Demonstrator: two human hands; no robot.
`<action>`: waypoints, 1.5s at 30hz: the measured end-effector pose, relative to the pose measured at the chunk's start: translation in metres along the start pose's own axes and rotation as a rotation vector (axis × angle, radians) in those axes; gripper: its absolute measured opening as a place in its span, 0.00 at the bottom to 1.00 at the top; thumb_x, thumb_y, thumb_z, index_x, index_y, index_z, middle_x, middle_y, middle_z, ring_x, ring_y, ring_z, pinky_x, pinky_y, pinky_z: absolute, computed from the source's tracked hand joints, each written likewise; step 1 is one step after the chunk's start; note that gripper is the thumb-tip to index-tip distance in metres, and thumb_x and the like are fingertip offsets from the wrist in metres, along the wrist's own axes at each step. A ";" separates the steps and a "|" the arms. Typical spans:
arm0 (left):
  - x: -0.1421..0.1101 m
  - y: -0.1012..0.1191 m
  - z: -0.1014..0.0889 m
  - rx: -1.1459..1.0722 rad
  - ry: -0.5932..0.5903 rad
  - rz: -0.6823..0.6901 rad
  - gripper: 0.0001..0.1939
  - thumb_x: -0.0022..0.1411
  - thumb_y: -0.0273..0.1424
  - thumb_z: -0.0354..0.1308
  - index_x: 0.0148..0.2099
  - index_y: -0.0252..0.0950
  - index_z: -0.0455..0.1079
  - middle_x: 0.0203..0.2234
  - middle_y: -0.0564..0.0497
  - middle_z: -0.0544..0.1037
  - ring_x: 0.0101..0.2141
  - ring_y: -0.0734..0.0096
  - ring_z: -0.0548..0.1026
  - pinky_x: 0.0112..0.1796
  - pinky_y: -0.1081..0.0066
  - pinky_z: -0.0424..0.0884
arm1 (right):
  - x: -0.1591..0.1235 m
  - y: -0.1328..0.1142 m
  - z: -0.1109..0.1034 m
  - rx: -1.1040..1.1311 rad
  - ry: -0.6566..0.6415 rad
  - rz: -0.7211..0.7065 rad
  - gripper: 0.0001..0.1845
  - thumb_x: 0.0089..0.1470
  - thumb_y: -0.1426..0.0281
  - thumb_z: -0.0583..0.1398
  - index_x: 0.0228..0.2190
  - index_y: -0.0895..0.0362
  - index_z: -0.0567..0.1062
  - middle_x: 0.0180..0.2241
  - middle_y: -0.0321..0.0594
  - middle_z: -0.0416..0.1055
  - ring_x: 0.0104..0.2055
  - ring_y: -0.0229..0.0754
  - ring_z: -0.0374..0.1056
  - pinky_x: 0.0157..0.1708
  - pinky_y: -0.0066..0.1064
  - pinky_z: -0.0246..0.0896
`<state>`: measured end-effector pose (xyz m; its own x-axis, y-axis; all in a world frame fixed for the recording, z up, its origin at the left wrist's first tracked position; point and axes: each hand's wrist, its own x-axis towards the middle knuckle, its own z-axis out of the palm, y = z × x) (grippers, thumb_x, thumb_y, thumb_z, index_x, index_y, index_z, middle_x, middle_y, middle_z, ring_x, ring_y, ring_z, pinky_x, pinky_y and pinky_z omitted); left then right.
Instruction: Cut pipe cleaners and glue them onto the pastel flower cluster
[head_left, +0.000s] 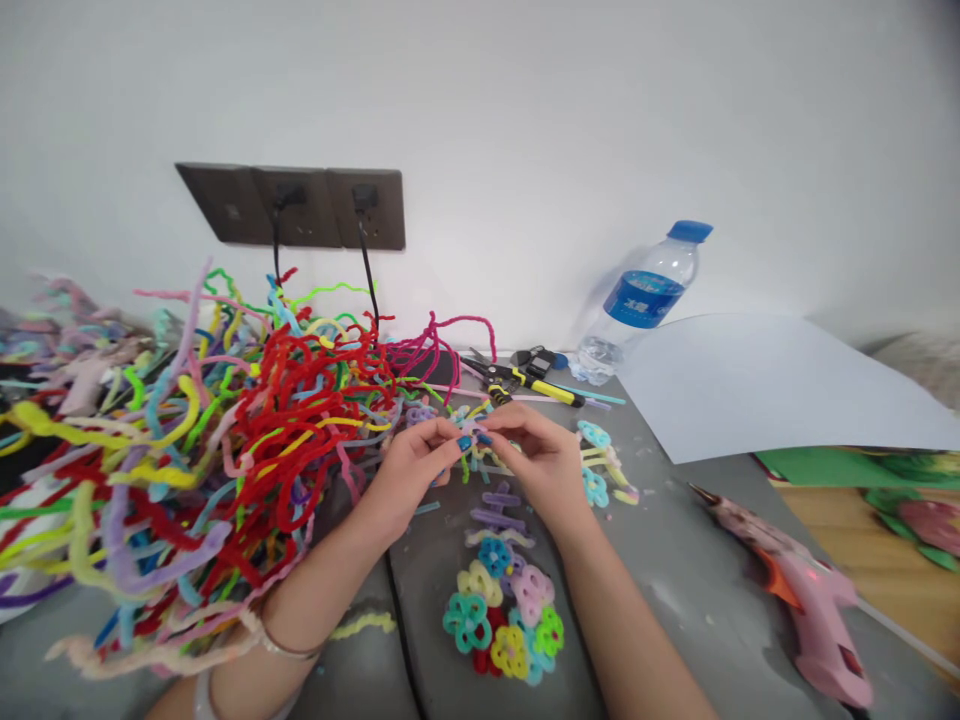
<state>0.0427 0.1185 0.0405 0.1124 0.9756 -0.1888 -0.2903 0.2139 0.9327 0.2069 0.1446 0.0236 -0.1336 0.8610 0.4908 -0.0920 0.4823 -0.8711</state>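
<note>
At the middle of a grey table, the person's left hand (416, 475) and right hand (544, 462) meet fingertip to fingertip, pinching a small pale purple fuzzy piece (472, 428) between them. Both hands are closed on it by thumb and fingers, and the fingertips partly hide its shape.

Beside the left forearm, a large tangled heap of fuzzy stems (300, 430) in red, yellow, purple, green and blue crowds that side of the table, and some strands lie against the wrist. Between the forearms sits a cluster of looped fuzzy flowers (510, 620), with a purple fuzzy piece (499, 510) just beyond it.

Behind the hands, yellow-and-black pliers (547, 385) lie close to the wall among loose stems. Near the right hand are light blue looped flowers (594, 487). A clear bottle with a blue cap (645, 298) leans against the wall, next to a large white sheet (780, 385). Well apart from the right hand, a pink glue gun (806, 600) lies on its side on the table. Two black plugs sit in the wall socket panel (315, 208), their cords running down behind the heap.
</note>
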 end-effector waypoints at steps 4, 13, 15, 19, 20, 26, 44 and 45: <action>0.000 -0.002 -0.001 0.030 -0.022 0.011 0.23 0.45 0.46 0.76 0.27 0.35 0.70 0.18 0.60 0.62 0.21 0.81 0.55 0.22 0.76 0.50 | 0.000 0.000 0.000 -0.012 -0.009 -0.026 0.02 0.58 0.69 0.68 0.33 0.51 0.84 0.33 0.39 0.79 0.37 0.42 0.76 0.35 0.31 0.75; -0.002 -0.001 0.000 0.013 -0.031 0.008 0.22 0.48 0.45 0.73 0.28 0.37 0.66 0.19 0.60 0.59 0.22 0.79 0.55 0.23 0.75 0.52 | -0.003 0.000 0.001 -0.056 -0.028 -0.029 0.09 0.60 0.73 0.64 0.39 0.50 0.84 0.37 0.39 0.82 0.37 0.41 0.78 0.37 0.31 0.75; -0.002 -0.001 0.001 0.009 -0.036 0.002 0.22 0.48 0.45 0.73 0.28 0.37 0.66 0.19 0.60 0.59 0.21 0.79 0.55 0.23 0.75 0.52 | -0.003 0.001 0.001 -0.067 -0.019 -0.027 0.09 0.60 0.73 0.64 0.40 0.51 0.84 0.37 0.40 0.82 0.37 0.42 0.77 0.37 0.32 0.75; -0.004 -0.001 0.002 0.012 -0.047 0.002 0.22 0.48 0.46 0.74 0.29 0.36 0.68 0.20 0.60 0.60 0.22 0.80 0.54 0.23 0.76 0.52 | -0.002 0.000 0.000 -0.074 -0.030 -0.016 0.06 0.60 0.72 0.64 0.36 0.51 0.84 0.34 0.40 0.81 0.37 0.43 0.77 0.37 0.33 0.75; -0.004 -0.001 0.002 0.014 -0.053 0.001 0.23 0.48 0.46 0.74 0.29 0.36 0.68 0.20 0.60 0.60 0.22 0.80 0.54 0.23 0.76 0.52 | -0.002 0.000 0.000 -0.074 -0.033 -0.013 0.06 0.60 0.71 0.65 0.36 0.51 0.84 0.34 0.40 0.81 0.37 0.43 0.77 0.36 0.33 0.75; -0.003 0.000 0.002 0.001 -0.046 0.010 0.22 0.48 0.46 0.74 0.29 0.37 0.67 0.20 0.60 0.60 0.22 0.80 0.55 0.23 0.77 0.53 | -0.003 -0.002 0.000 -0.065 -0.056 -0.011 0.07 0.63 0.67 0.64 0.39 0.51 0.83 0.38 0.42 0.82 0.39 0.44 0.78 0.39 0.34 0.76; -0.001 0.000 -0.003 0.108 0.017 0.040 0.15 0.50 0.42 0.69 0.29 0.35 0.78 0.17 0.56 0.65 0.22 0.76 0.58 0.25 0.72 0.52 | -0.001 0.001 0.001 0.088 -0.126 0.101 0.12 0.57 0.58 0.70 0.40 0.51 0.81 0.38 0.40 0.79 0.37 0.42 0.76 0.39 0.35 0.75; -0.001 0.000 -0.003 0.117 0.018 0.052 0.14 0.51 0.42 0.68 0.28 0.35 0.77 0.17 0.56 0.65 0.22 0.76 0.58 0.25 0.72 0.52 | -0.001 0.001 0.001 0.097 -0.131 0.109 0.12 0.57 0.58 0.70 0.39 0.51 0.81 0.38 0.40 0.79 0.38 0.43 0.76 0.40 0.35 0.75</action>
<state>0.0397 0.1179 0.0396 0.0822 0.9862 -0.1438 -0.1819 0.1567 0.9708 0.2061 0.1438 0.0225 -0.2748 0.8759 0.3967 -0.1637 0.3639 -0.9169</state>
